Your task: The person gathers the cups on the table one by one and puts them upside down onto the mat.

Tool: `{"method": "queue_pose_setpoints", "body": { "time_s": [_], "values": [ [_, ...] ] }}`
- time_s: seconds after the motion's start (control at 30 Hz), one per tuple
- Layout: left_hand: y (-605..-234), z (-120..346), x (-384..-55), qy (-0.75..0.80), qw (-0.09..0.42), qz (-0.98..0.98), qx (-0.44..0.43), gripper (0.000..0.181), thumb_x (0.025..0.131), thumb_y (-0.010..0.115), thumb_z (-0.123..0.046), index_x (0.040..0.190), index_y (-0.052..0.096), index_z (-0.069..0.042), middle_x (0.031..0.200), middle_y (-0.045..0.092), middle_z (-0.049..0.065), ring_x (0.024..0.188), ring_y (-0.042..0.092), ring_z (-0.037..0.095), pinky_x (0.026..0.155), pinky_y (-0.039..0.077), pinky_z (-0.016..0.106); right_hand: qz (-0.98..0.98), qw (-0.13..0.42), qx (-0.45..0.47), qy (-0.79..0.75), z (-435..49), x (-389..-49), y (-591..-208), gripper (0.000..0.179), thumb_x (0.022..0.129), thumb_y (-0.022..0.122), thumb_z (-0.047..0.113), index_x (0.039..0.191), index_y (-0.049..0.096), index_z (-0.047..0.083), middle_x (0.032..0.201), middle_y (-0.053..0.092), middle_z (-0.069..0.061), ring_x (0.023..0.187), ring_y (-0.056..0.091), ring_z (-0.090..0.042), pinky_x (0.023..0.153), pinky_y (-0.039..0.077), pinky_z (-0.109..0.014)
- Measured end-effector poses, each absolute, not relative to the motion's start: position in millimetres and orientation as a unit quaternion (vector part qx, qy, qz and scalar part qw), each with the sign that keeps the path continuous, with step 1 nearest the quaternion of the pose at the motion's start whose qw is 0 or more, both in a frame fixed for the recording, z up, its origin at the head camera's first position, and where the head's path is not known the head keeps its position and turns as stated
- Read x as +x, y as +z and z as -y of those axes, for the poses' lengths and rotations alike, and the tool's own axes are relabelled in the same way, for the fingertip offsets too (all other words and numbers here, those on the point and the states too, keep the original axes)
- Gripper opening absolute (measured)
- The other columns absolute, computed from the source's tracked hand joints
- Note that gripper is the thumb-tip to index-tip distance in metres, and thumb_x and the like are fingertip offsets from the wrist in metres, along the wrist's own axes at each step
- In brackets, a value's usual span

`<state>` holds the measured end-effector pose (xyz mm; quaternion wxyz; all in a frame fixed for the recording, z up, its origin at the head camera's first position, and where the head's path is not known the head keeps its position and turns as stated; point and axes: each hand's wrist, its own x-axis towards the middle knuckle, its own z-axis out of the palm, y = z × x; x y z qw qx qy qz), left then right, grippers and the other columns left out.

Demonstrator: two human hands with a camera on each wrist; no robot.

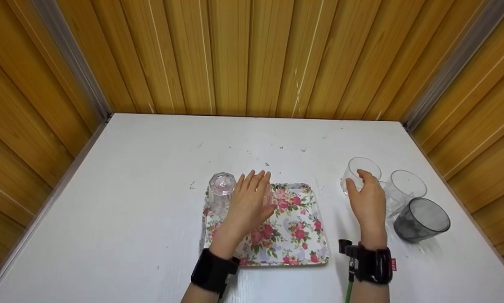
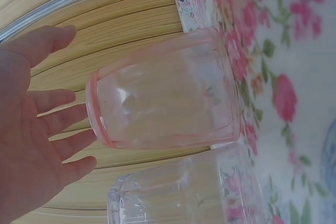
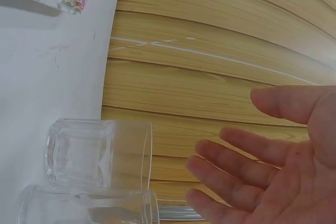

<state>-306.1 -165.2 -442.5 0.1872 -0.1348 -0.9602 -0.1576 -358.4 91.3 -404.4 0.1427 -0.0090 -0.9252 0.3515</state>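
Observation:
My left hand (image 1: 249, 202) hovers over the flowered tray (image 1: 310, 227) with its fingers stretched out. Beneath it a pink glass (image 2: 163, 95) stands upside down on the tray. The fingertips are near its raised base; the left wrist view does not plainly show contact. Left of the pink glass is a clear faceted glass (image 1: 222, 189), also upside down. At the right of the table my right hand (image 1: 369, 202) has loosely bent fingers and holds nothing. An upright clear glass (image 3: 100, 153) stands just beyond its fingertips, apart from them in the right wrist view.
Beside my right hand stand two more clear glasses, a nearer one (image 1: 393, 202) and a farther one (image 1: 408, 185), plus a dark grey glass (image 1: 420, 221). The white table (image 1: 142, 202) ends at wood-patterned panels (image 1: 247, 59) on the back and sides.

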Motion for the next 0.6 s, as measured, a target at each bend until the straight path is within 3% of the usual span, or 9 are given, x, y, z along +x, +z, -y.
{"method": "queue_pose_setpoints", "body": {
  "time_s": [0.47, 0.6],
  "values": [
    [-431, 161, -300, -0.162, 0.176, 0.958, -0.159, 0.062, 0.081, 0.063, -0.040, 0.133, 0.044, -0.011, 0.138, 0.043, 0.007, 0.131, 0.032, 0.026, 0.111, 0.020, 0.044, 0.921, 0.236, -0.019, 0.309, -106, -361, -413, 0.047, 0.083, 0.062, 0.013, 0.121, 0.048, -0.012, 0.121, 0.046, -0.033, 0.112, 0.041, -0.049, 0.095, 0.030, -0.055],
    [-429, 159, -298, -0.174, 0.178, 0.952, -0.176, 0.061, 0.082, 0.063, -0.039, 0.133, 0.044, -0.011, 0.138, 0.043, 0.007, 0.131, 0.032, 0.026, 0.111, 0.020, 0.043, 0.926, 0.242, -0.024, 0.288, -111, -363, -418, 0.051, 0.081, 0.064, 0.015, 0.120, 0.047, -0.013, 0.121, 0.044, -0.034, 0.112, 0.039, -0.050, 0.098, 0.026, -0.056]
  ]
}}
